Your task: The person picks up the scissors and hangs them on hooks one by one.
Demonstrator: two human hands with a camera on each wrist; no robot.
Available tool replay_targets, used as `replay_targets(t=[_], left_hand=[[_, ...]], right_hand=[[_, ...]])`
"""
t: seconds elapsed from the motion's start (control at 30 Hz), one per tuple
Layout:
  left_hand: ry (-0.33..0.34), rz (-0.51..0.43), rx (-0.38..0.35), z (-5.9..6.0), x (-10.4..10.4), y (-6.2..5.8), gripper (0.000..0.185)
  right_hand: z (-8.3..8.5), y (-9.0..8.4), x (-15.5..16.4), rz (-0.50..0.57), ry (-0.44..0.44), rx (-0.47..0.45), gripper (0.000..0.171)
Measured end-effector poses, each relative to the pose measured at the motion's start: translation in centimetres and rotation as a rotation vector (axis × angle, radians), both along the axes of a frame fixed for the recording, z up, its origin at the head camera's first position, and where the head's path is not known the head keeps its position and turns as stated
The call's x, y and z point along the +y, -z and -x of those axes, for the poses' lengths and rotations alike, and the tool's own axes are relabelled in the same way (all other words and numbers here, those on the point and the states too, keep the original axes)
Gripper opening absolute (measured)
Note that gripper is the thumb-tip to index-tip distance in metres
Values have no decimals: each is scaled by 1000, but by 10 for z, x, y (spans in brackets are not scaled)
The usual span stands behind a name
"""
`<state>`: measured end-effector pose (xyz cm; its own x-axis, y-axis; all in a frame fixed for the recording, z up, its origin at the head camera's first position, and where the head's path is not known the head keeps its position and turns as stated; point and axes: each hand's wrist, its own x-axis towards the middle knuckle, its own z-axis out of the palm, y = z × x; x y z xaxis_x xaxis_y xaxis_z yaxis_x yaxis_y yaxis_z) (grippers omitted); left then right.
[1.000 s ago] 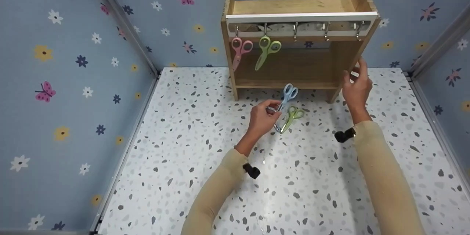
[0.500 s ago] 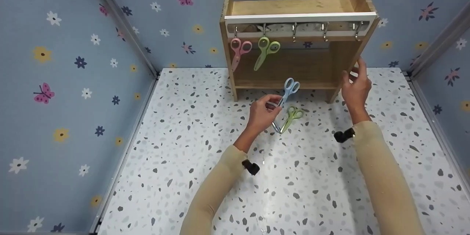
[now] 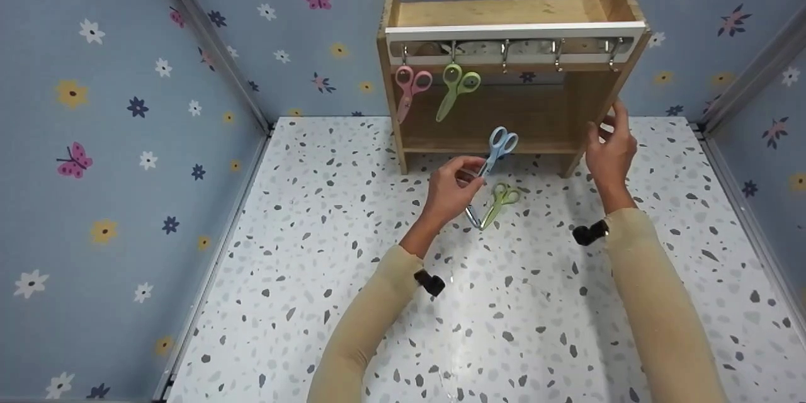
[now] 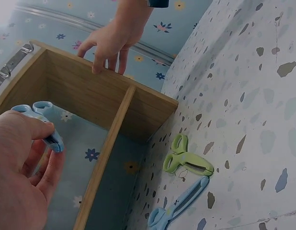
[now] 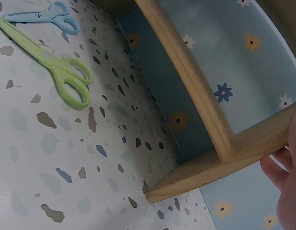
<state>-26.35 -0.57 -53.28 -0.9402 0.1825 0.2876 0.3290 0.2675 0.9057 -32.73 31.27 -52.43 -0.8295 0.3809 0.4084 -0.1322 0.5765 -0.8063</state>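
My left hand [image 3: 450, 190] pinches a pair of light blue scissors [image 3: 502, 141] by the blade end, handles up, in front of the wooden shelf's [image 3: 491, 150] lower board. My right hand [image 3: 612, 154] holds the right side panel of that shelf by its front edge, fingers on the outer face. Below my left hand, green scissors [image 4: 188, 158] and another blue pair [image 4: 179, 206] lie on the table with their tips close together. Pink scissors [image 3: 410, 89] and green scissors [image 3: 456, 88] hang from the two leftmost hooks of the shelf's rail.
A white-edged hook rail [image 3: 516, 28] runs across the shelf's upper front; its metal hooks to the right carry nothing. The speckled table [image 3: 504, 327] stretches forward of the shelf. Floral-patterned walls [image 3: 302, 31] enclose the back and sides.
My left hand has lifted slightly up toward the shelf, carrying the blue scissors with it. My right hand keeps its place at the side panel.
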Motion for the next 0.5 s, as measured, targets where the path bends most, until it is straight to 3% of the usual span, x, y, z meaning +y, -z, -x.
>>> replay_targets(t=[0.5], left_hand=[[7, -38, 17, 5, 2, -13, 30]], right_hand=[[0, -1, 1, 12, -9, 5, 56]])
